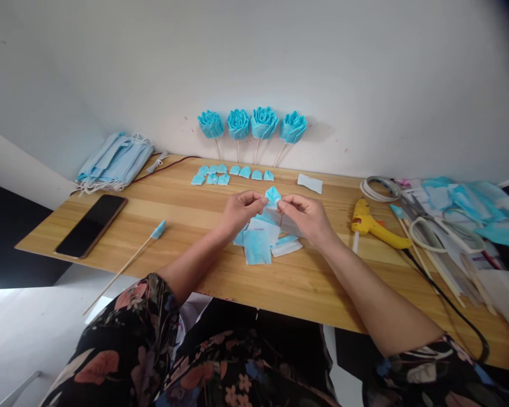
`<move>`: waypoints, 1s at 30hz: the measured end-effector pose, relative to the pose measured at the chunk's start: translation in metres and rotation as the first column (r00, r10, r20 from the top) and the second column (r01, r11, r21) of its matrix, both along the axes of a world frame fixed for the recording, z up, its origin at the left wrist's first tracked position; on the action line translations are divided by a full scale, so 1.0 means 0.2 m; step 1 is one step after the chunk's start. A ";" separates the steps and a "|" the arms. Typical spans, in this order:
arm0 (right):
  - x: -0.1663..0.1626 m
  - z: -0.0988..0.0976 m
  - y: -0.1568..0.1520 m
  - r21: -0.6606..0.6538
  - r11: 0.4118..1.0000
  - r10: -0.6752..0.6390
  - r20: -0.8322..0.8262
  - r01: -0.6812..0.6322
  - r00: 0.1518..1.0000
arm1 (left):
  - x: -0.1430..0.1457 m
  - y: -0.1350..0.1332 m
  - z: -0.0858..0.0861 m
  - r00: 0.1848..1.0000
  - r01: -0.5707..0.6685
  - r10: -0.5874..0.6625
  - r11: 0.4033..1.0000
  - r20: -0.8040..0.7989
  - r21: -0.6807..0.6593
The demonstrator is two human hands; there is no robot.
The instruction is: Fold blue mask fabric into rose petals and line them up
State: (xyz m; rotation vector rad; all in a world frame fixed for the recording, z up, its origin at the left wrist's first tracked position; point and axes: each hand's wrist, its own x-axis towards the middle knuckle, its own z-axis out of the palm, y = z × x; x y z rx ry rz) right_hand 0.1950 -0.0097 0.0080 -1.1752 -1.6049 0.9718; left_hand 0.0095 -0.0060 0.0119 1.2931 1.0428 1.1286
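Observation:
Between my two hands is a small folded blue petal [272, 195] with a pointed top, lifted above the table. My left hand [245, 210] pinches its lower left corner. On the other side, my right hand [304, 215] grips the lower right corner between thumb and finger. Under the hands lies a loose pile of cut blue and white fabric squares [257, 246]. Behind them, several folded petals [223, 179] like the held one rest in rows. Four-sided folds aside, finished blue flowers [264, 123] on sticks lean against the wall.
A yellow glue gun [365, 219], scissors [428, 232], a tape roll [380, 189] and fabric scraps [445, 195] crowd the right. At left are face masks [114, 161], a phone [92, 226] and a blue-tipped stick [129, 261] jutting over the front edge. A white strip [310, 183] lies behind my right hand.

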 end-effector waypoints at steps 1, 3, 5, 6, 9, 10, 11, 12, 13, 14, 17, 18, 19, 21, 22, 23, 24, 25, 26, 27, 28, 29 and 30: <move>0.00 0.00 0.00 0.005 1.000 -0.004 0.004 0.004 1.000 | 0.00 0.00 0.00 1.000 0.000 0.000 1.000 -0.010 -0.002; 0.00 -0.01 0.00 0.010 1.000 -0.008 0.009 0.008 1.000 | 0.00 0.00 0.00 1.000 -0.006 0.006 1.000 -0.029 -0.007; 0.00 0.00 0.00 0.010 1.000 -0.008 0.023 0.008 1.000 | 0.00 0.00 0.00 0.999 -0.015 0.015 1.000 -0.047 -0.004; 0.00 0.00 0.00 0.011 1.000 -0.009 0.036 0.009 0.999 | 0.01 0.00 -0.01 0.998 -0.018 0.018 1.000 -0.052 -0.001; -0.01 0.01 -0.01 0.036 0.999 -0.004 0.081 0.001 0.997 | 0.02 0.01 -0.02 0.999 -0.005 0.005 1.000 -0.044 -0.001; -0.02 0.01 -0.02 0.047 0.999 -0.002 0.094 -0.002 0.996 | 0.02 0.00 -0.02 0.999 0.003 -0.003 1.000 -0.043 0.002; -0.02 0.01 -0.02 0.059 0.998 -0.003 0.108 -0.003 0.994 | 0.02 0.00 -0.03 0.999 0.012 -0.012 1.000 -0.047 0.009; -0.03 0.01 -0.02 0.069 0.998 -0.007 0.122 -0.002 0.992 | 0.02 0.00 -0.03 0.998 0.020 -0.019 1.000 -0.057 0.021; -0.03 0.01 -0.02 0.076 0.997 -0.013 0.136 0.003 0.991 | 0.03 0.00 -0.03 0.997 0.024 -0.022 0.999 -0.070 0.034; -0.03 0.01 -0.02 0.079 0.997 -0.020 0.146 0.009 0.989 | 0.03 0.00 -0.04 0.996 0.025 -0.021 0.999 -0.081 0.045; -0.03 0.00 -0.02 0.065 0.998 -0.023 0.120 0.015 0.992 | 0.02 0.00 -0.03 0.997 -0.004 0.008 0.999 -0.082 0.047; -0.02 0.00 -0.02 0.059 0.998 -0.019 0.091 0.014 0.996 | 0.02 0.00 -0.03 0.997 -0.027 0.030 0.999 -0.078 0.041; -0.02 0.00 -0.02 0.056 0.998 -0.014 0.053 0.012 0.999 | 0.02 0.00 -0.03 0.996 -0.050 0.052 0.998 -0.074 0.033; -0.01 0.00 -0.01 0.056 0.998 -0.002 -0.031 0.004 1.000 | 0.01 0.00 -0.02 0.995 -0.085 0.085 0.996 -0.060 0.017; -0.01 -0.01 -0.01 0.056 0.998 0.004 -0.068 -0.001 0.998 | 0.01 0.00 -0.01 0.995 -0.091 0.091 0.996 -0.051 0.008; -0.01 -0.01 -0.01 0.054 0.999 0.011 -0.093 -0.006 0.996 | 0.01 0.00 -0.01 0.995 -0.092 0.092 0.996 -0.042 -0.001; 0.00 -0.01 0.00 0.052 0.999 0.016 -0.104 -0.010 0.994 | 0.01 0.00 0.00 0.996 -0.088 0.088 0.996 -0.033 -0.009; 0.00 -0.01 0.00 0.050 0.999 0.015 -0.103 -0.010 0.995 | 0.01 0.00 0.00 0.996 -0.085 0.084 0.996 -0.024 -0.015; -0.01 -0.02 0.00 0.045 0.999 0.009 -0.095 -0.004 0.995 | 0.01 0.00 0.00 0.997 -0.081 0.081 0.997 -0.016 -0.018; -0.01 -0.02 0.00 0.039 0.999 -0.004 -0.080 0.007 0.997 | 0.02 0.00 0.00 0.997 -0.077 0.077 0.997 -0.010 -0.019; -0.01 -0.02 0.00 0.032 0.999 -0.019 -0.063 0.021 0.998 | 0.02 0.00 0.00 0.997 -0.076 0.076 0.997 -0.005 -0.017; -0.01 -0.02 0.00 0.026 0.999 -0.034 -0.047 0.036 0.998 | 0.02 0.00 0.00 0.997 -0.077 0.077 0.997 -0.003 -0.012; -0.01 -0.02 0.00 0.025 0.999 -0.047 -0.033 0.048 0.998 | 0.02 0.00 0.00 0.997 -0.077 0.077 0.997 -0.003 -0.006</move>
